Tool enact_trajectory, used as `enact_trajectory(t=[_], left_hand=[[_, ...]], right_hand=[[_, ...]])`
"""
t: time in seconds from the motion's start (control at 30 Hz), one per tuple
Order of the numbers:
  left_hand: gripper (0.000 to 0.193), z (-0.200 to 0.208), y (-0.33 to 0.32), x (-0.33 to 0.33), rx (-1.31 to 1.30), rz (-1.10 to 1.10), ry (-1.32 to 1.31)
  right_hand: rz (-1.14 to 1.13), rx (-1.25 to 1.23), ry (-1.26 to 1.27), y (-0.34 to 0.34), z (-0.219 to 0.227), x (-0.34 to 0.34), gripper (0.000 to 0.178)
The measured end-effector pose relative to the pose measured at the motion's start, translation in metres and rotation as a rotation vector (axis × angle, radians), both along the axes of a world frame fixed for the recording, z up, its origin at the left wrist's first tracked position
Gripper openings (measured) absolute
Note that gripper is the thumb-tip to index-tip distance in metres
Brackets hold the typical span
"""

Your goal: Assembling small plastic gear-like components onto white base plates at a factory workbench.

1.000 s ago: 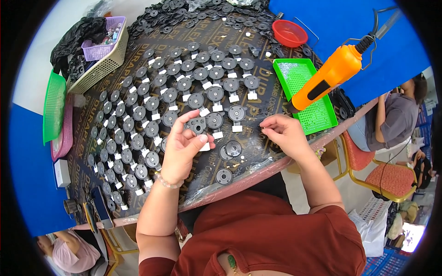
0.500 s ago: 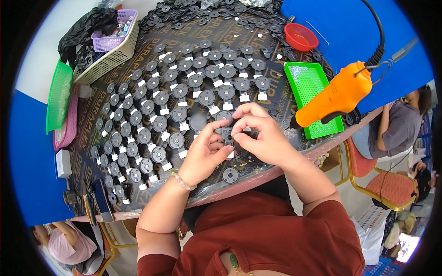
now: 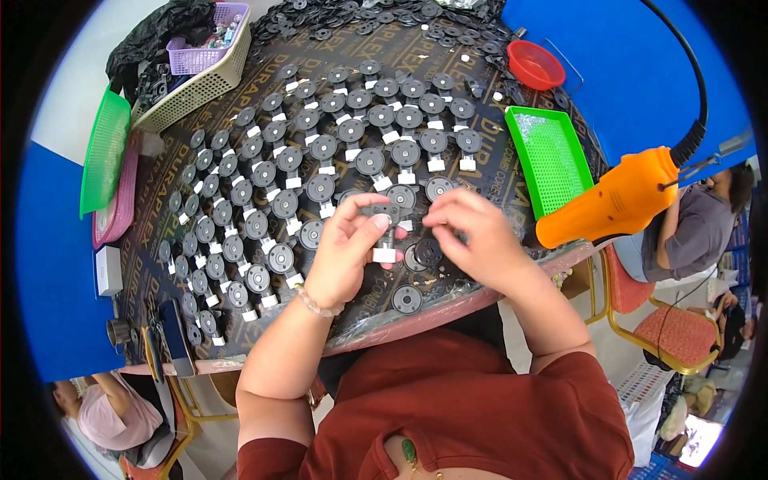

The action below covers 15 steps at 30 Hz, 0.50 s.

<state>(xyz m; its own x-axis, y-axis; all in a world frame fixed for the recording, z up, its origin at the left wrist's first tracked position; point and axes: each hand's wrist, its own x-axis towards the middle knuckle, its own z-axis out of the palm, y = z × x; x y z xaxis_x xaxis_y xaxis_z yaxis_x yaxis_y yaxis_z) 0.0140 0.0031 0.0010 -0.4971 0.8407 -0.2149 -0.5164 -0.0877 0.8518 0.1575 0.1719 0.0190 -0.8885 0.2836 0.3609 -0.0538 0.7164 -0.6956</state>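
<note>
My left hand (image 3: 350, 244) is closed around a dark grey plastic piece with a white square end (image 3: 384, 254), held upright above the table. To its right, my right hand (image 3: 474, 240) hovers with its fingers bent and apart; I see nothing in them. Just below those fingers, black round discs (image 3: 428, 253) lie on the table. Closer to me, by the table edge, lies a lone grey disc (image 3: 406, 299). Ahead of both hands stand rows of round black pieces with white square ends (image 3: 370, 162).
An orange electric screwdriver (image 3: 612, 200) hangs at the right over a green tray (image 3: 588, 152). A red bowl (image 3: 534, 66) sits behind it. Loose black discs (image 3: 336, 22) are heaped at the far edge. Baskets (image 3: 196, 92) stand far left; a phone (image 3: 176, 338) lies near left.
My right hand has come away from the piece, to the right. My left hand now holds the piece alone, its white end turned toward me. The screwdriver has swung right and nearer.
</note>
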Motion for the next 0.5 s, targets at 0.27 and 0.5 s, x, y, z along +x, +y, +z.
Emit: enact_trajectory(t=[0.27,0.5], left_hand=[[0.026,0.007,0.002,0.0,-0.055,0.031,0.09],[0.038,0.006,0.0,-0.002,0.026,-0.022,-0.016]], right_hand=[[0.143,0.245,-0.27,-0.008,-0.019,0.02,0.039],[-0.03,-0.022,-0.074,0.0,0.0,0.011,0.032]])
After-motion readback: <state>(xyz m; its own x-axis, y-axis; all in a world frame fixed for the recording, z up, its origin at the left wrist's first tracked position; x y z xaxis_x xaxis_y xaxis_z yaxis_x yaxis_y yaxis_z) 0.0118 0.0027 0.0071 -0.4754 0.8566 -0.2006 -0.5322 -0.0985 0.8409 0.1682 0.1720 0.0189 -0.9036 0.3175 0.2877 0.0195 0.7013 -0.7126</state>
